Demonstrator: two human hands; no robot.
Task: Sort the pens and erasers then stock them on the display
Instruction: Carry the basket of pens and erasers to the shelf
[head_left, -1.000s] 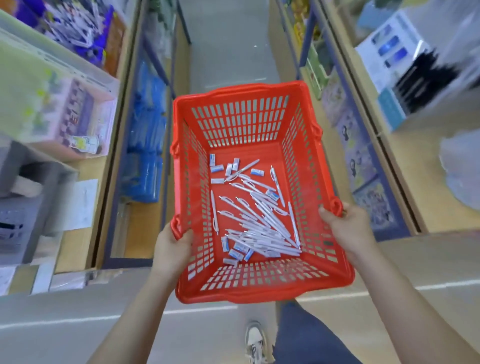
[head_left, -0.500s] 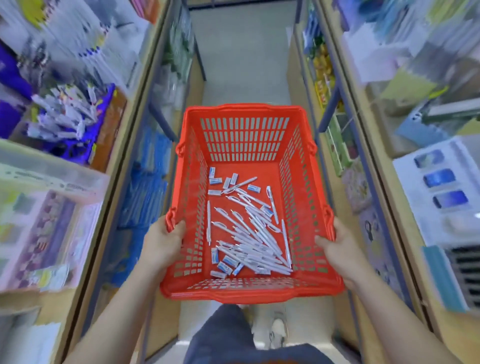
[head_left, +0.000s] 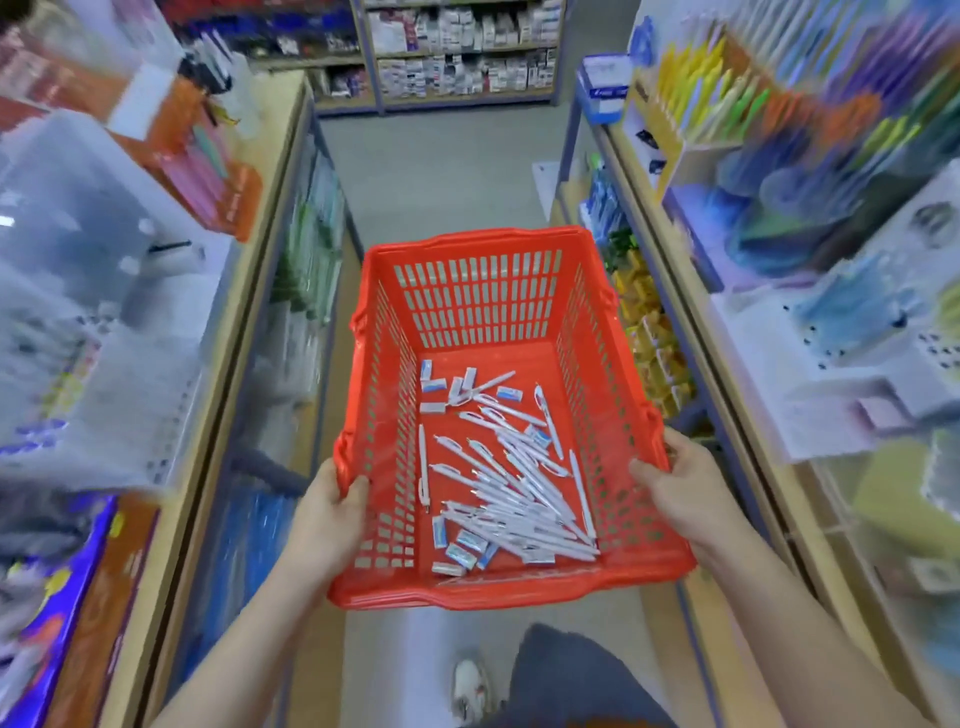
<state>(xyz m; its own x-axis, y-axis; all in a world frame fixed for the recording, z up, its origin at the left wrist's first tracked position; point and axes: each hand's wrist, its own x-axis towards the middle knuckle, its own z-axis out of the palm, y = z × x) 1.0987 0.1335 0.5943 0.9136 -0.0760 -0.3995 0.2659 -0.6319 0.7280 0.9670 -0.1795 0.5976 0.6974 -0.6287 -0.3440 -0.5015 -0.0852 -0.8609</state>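
Observation:
A red plastic basket (head_left: 478, 291) hangs in front of me at waist height, tilted slightly toward me. My left hand (head_left: 327, 525) grips its left rim and my right hand (head_left: 680, 493) grips its right rim. On the basket floor lie several white pens (head_left: 524, 488) in a loose heap. Small blue-and-white erasers (head_left: 467, 545) are scattered among them, some near the front and some more erasers (head_left: 434, 384) toward the back.
I stand in a narrow shop aisle with grey floor (head_left: 441, 171). Wooden shelving (head_left: 260, 270) with stationery runs along the left, and a shelf with coloured pens (head_left: 701, 98) along the right. More stocked shelves (head_left: 462, 47) close the aisle's far end. My shoe (head_left: 470, 686) shows below.
The view has lifted and moved forward down the aisle, so the far shelves now show. Both hands keep their grip on the basket rims; the pens and erasers lie much as before.

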